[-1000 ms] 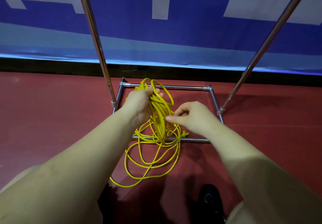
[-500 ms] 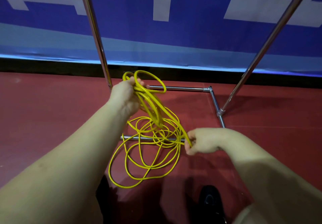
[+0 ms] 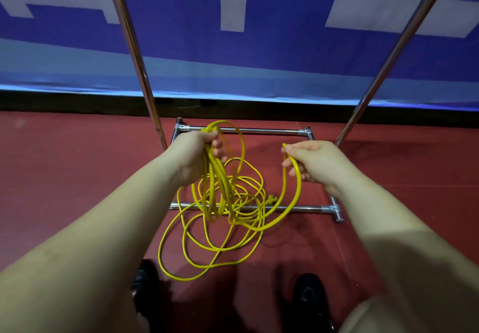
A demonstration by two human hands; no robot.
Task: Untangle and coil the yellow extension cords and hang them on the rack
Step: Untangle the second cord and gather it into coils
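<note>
A long yellow extension cord (image 3: 215, 229) lies in tangled loops on the red floor and over the front bar of the metal rack (image 3: 311, 208). My left hand (image 3: 197, 151) grips a bundle of several coiled loops, held above the rack's base. My right hand (image 3: 316, 161) pinches a single strand that hangs down in a long loop to the floor tangle. A yellow plug end (image 3: 272, 199) rests near the front bar.
Two shiny rack uprights (image 3: 140, 73) (image 3: 388, 60) rise left and right of my hands. A blue and white banner (image 3: 259, 47) backs the rack. My black shoes (image 3: 311, 296) stand just below the loose loops.
My right hand has lifted from low beside the tangle up and to the right, drawing a strand out. My left hand has dropped slightly with its bundle.
</note>
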